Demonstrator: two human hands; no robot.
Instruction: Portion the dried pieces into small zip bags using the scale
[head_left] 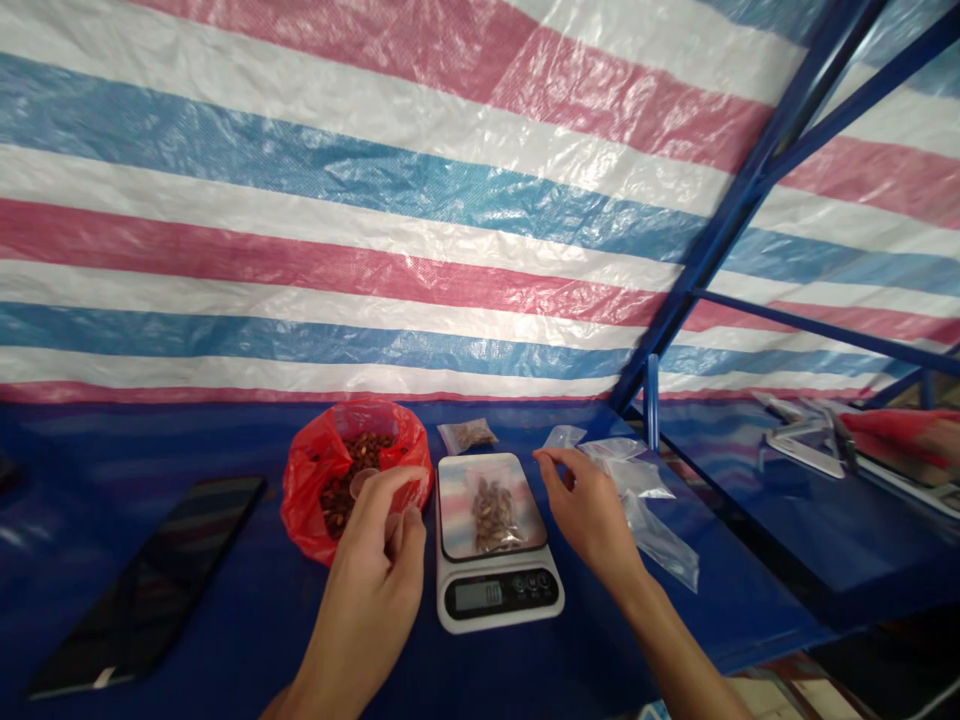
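A white digital scale (pixel 499 590) shows what looks like 0.0. On its shiny plate lies a clear zip bag (pixel 495 510) with brownish seed-like or nut-like pieces. Just left of the scale, my left hand (pixel 382 570) is curled around a small clear plastic scoop (pixel 363 483), partly hidden by the fingers. Behind that hand is an open red plastic bag (pixel 304 480) of reddish-brown pieces (pixel 367 452). My right hand (pixel 589 505) hovers by the plate's right edge, thumb and fingers drawn together, with nothing visible in them.
A small filled bag (pixel 472 434) lies behind the scale. Several clear bags (pixel 660 540) lie right of my right hand. A black phone (pixel 150 590) rests at left. Blue metal bars (pixel 705 250) and a striped tarp (pixel 337 250) stand behind. A blurred red thing (pixel 900 440) is at far right.
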